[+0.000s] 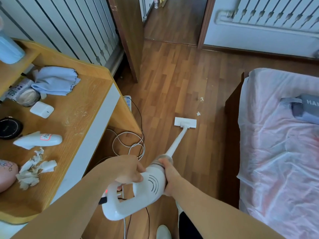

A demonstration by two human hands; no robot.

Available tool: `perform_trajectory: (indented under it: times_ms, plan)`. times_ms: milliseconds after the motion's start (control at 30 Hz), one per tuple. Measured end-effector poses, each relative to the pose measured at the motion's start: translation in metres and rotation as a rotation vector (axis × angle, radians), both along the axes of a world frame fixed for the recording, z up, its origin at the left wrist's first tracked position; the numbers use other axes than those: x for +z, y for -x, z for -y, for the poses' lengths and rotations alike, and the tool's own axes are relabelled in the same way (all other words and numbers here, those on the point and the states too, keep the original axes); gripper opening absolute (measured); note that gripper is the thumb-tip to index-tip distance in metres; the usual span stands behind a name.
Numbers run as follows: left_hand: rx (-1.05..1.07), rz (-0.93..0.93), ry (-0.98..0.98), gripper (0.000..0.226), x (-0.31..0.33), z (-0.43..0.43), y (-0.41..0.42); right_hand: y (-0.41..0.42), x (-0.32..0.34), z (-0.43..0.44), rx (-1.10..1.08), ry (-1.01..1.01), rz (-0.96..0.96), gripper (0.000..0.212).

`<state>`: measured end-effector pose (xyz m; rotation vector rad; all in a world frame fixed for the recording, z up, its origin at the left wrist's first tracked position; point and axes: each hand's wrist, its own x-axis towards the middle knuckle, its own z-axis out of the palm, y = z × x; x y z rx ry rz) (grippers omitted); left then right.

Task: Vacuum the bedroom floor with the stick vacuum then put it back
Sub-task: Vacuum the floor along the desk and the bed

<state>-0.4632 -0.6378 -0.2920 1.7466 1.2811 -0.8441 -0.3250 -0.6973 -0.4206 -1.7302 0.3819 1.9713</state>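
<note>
I hold a white stick vacuum (pixel 146 188) out in front of me, tilted down toward the wooden floor (pixel 172 80). My left hand (pixel 127 171) grips the top of its handle loop. My right hand (pixel 170 176) is wrapped around the motor body just below the clear dust cup. The white tube runs forward to the flat floor head (pixel 185 122), which rests on the boards between desk and bed. Two small white paper scraps (pixel 198 113) lie just beyond and to the right of the head. A red light glows on the handle.
A wooden desk (pixel 82 118) with cloth, torn tissue and small items stands at the left. Cables (pixel 131 145) and a power strip (pixel 128 102) lie on the floor by its leg. A plastic-covered bed (pixel 279 144) fills the right. An open doorway (pixel 174 23) is ahead.
</note>
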Motion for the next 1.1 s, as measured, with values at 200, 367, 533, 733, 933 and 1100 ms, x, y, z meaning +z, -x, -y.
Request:
perform_trajectory:
  times_ms: [200, 367, 533, 733, 933, 1100]
  plan:
    - [0.015, 0.007, -0.03, 0.037, -0.002, -0.01, -0.013, -0.009, -0.008, -0.02, 0.014, -0.029, 0.02, 0.069]
    - [0.037, 0.071, -0.102, 0.036, -0.013, -0.021, -0.044, -0.041, -0.021, -0.045, 0.036, -0.067, 0.065, 0.066]
    - [-0.045, 0.055, -0.078, 0.033, -0.009, -0.02, -0.052, -0.047, -0.02, -0.037, 0.012, -0.064, 0.049, 0.063]
    - [-0.073, -0.028, 0.001, 0.039, 0.019, -0.014, -0.032, -0.013, -0.001, -0.008, -0.063, -0.038, 0.029, 0.067]
    - [-0.15, -0.05, 0.022, 0.036, 0.038, -0.004, -0.018, 0.008, 0.011, 0.015, -0.122, -0.037, -0.004, 0.073]
    - [-0.109, -0.022, 0.015, 0.039, 0.023, 0.003, -0.034, -0.013, 0.003, 0.019, -0.136, -0.059, 0.01, 0.072]
